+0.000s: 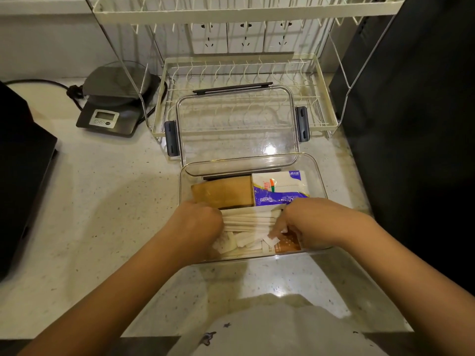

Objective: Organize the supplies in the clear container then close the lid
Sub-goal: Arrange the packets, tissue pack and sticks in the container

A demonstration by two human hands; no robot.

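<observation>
The clear rectangular plastic container [317, 176] sits on the pale speckled countertop [102, 214] just in front of the person, its clear lid with dark grey latches [236, 124] lying open behind it, leaning against the cream wire dish rack [326, 119]. Inside, a bundle of long white paper-wrapped sticks [248, 218] lies across the near half, with a brown paper stack [223, 194] and a white-and-purple tissue pack [280, 188] at the back. The left hand [198, 224] curls round the bundle's left end; the right hand [316, 222] curls over its right end, fingertips down among loose white sachets [244, 241] and an orange packet [288, 242].

To do this well, I judge both hands should squeeze the sticks level and parallel, press them flat below the rim, then tuck the sachets beside them so the lid can seat.

The fingertips of both hands are mostly hidden, so the exact grip is unclear. The packet's print is unreadable. A grey kitchen scale [108, 116] stands well apart on the left.
</observation>
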